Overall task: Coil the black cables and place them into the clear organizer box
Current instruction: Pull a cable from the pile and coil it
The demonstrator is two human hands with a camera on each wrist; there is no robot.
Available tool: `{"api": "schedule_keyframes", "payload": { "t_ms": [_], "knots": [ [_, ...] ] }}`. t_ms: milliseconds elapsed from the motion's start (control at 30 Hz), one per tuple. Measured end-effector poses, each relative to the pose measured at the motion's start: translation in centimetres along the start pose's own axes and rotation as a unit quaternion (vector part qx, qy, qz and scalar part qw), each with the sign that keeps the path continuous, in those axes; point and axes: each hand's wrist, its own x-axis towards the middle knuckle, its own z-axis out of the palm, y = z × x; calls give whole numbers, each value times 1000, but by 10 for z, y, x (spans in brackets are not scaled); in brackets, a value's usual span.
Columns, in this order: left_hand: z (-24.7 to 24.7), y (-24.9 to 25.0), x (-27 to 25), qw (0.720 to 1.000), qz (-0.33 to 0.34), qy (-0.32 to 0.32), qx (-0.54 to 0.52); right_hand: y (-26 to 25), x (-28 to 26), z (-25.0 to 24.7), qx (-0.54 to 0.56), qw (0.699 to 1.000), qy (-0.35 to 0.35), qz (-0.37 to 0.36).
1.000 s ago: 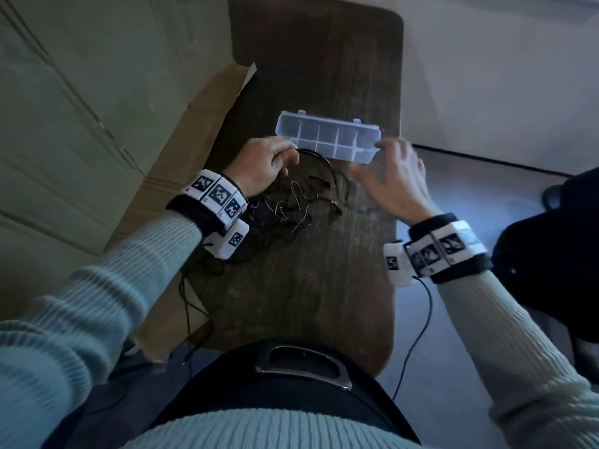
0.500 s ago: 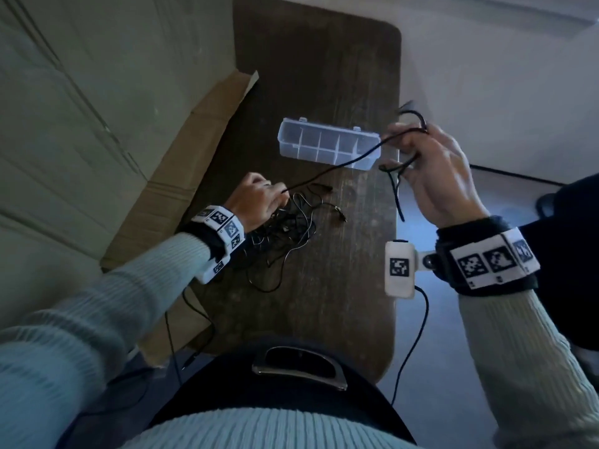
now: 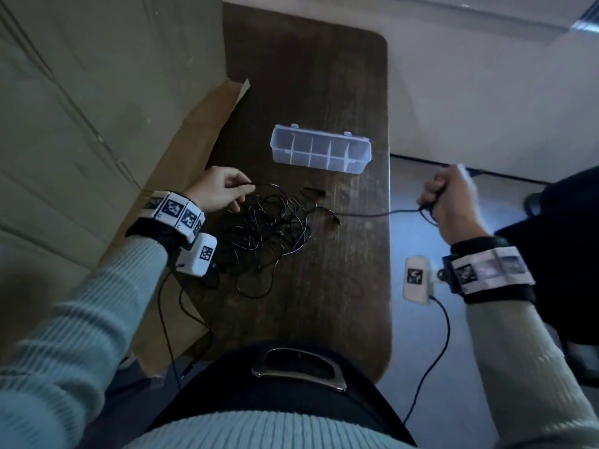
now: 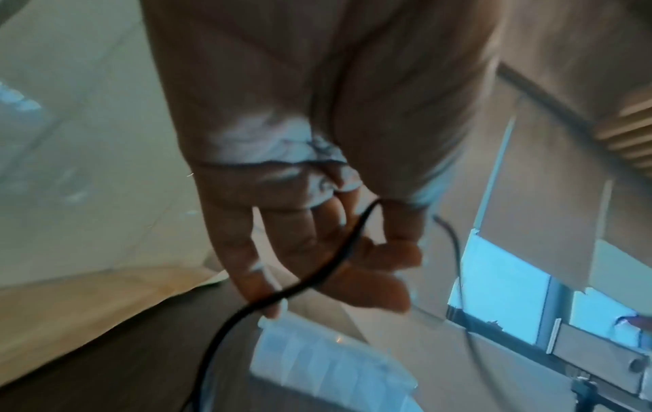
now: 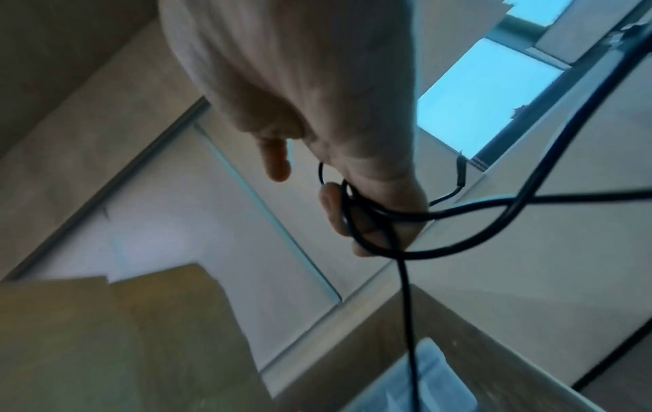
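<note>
From the head camera, the right hand (image 3: 452, 202) is out past the table's right edge, to the right of and nearer the person than the clear organizer box (image 3: 321, 150), its fingers curled round a few loops of one black cable (image 3: 366, 214). That cable runs from the fist back over the table edge, its loose end lying on the wood just short of the box. The left hand (image 3: 217, 192) sits to the left of the box and nearer the person, thumb and fingers pinching another strand that leads into the tangled cables (image 3: 269, 228), a loose black heap on the dark wooden table (image 3: 340, 286) in front of the box. The box is open, its compartments showing nothing inside. A flattened piece of cardboard (image 3: 194, 150) leans at the table's left edge, left of the box.

The left wrist camera is blurred. The left hand (image 4: 317, 223) has its fingers loosely bent with a black strand (image 4: 282, 290) crossing them; the thumb seems to press it, though the blur hides the contact. The box (image 4: 328, 365) lies just beyond the fingertips.

In the right wrist camera, the right hand (image 5: 352, 195) clasps several turns of cable (image 5: 374, 220) in curled fingers, one length dropping toward the box (image 5: 430, 384) below.
</note>
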Motion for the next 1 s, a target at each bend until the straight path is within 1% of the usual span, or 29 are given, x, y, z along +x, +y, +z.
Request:
{"api": "schedule_keyframes", "payload": {
  "t_ms": [33,67,100,133,200,267,300,333,367,400,433,467,500,567,633,667,733,800,867,933,967,1000],
  "knots": [
    [-2,12,-4,999,24,-32,20,12,-2,7,-81,996,-21,-2],
    [-1,26,-9,997,47,-58,30,21,-8,15,-165,985,-57,5],
    [0,40,-13,994,71,-76,27,31,-14,23,-240,965,-103,14],
    [2,54,-18,992,95,-87,14,38,-22,31,-296,943,-151,17],
    [9,75,-24,985,138,-101,8,45,-37,50,-356,903,-239,12],
    [19,85,-26,977,187,-87,48,47,-54,72,-386,868,-312,-13],
    [23,86,-25,973,211,-68,66,46,-59,81,-413,847,-330,-44],
    [26,87,-24,971,223,-49,72,47,-60,89,-453,820,-340,-81],
    [28,85,-22,969,233,-30,76,47,-61,95,-476,803,-340,-112],
    [29,86,-22,968,239,-15,75,46,-60,98,-489,794,-335,-136],
    [29,86,-21,968,240,-4,69,44,-60,99,-484,797,-330,-146],
    [27,86,-21,969,239,0,58,40,-61,99,-463,813,-324,-138],
    [25,86,-22,971,235,-4,46,35,-62,97,-429,836,-318,-122],
    [20,81,-23,976,213,-34,12,20,-66,90,-337,885,-304,-103],
    [20,70,-25,979,194,-54,10,2,-68,80,-261,920,-279,-84],
    [21,61,-24,982,184,-48,24,-6,-68,73,-227,934,-264,-78],
    [22,37,-20,986,163,-12,45,-20,-66,55,-158,949,-262,-76],
    [22,11,-13,988,137,29,59,-28,-69,40,-102,951,-283,-73],
    [20,-7,-8,991,101,51,76,-31,-73,29,-52,956,-279,-70],
    [16,-17,-6,993,70,61,73,-32,-74,21,-7,967,-243,-76],
    [14,-18,-5,993,69,67,65,-32,-72,18,-7,974,-211,-84],
    [12,-14,-5,993,75,73,58,-30,-69,17,-37,980,-170,-97]
  ]
}}
